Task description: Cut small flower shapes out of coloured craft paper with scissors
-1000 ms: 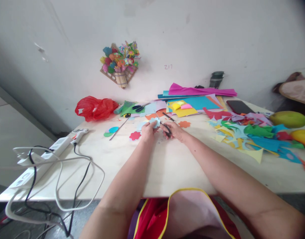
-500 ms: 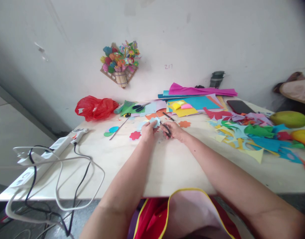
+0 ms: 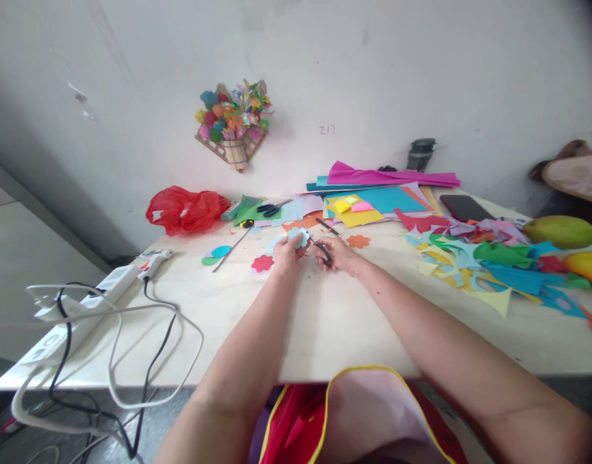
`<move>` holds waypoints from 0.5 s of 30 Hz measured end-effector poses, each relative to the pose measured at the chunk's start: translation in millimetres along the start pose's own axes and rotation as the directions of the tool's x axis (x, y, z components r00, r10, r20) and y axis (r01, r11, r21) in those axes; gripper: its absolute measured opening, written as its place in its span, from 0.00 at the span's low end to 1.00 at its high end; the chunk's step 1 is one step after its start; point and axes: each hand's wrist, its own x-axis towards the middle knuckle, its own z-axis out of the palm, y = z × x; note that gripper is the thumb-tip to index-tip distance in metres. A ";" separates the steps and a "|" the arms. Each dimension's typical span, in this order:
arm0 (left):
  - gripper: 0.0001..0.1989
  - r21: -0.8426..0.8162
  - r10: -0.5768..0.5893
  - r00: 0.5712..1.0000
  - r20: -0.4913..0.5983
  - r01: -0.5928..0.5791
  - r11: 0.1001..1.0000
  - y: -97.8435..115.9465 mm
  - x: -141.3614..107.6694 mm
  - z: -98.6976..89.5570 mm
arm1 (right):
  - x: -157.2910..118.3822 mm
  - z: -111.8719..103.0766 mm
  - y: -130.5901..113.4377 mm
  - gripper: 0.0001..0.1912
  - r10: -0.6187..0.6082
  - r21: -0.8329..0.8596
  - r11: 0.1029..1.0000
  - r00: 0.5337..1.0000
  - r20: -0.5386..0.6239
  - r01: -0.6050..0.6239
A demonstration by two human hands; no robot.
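Over the table, the person's right hand and left hand are both closed: the right around black scissors, the left, thumb on top, pinching a pale blue paper flower just left of the scissors. If that pinch loosened, the paper could swivel and a blade nick a petal.

Red plastic bag crumpled near wall; white power strip; dark phone.
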 end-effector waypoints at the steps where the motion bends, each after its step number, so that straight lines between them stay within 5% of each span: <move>1: 0.13 -0.001 0.003 1.000 -0.001 -0.003 1.000 0.0 -0.2 -0.1 | 0.1 0.0 0.5 0.15 0.001 0.000 1.000 1.000 -0.001 -0.001; 15: 0.18 0.038 0.014 1.000 0.016 -0.015 0.999 1.5 -1.5 -2.3 | -4.1 -1.0 -3.5 0.12 0.006 0.010 1.000 1.000 0.001 -0.006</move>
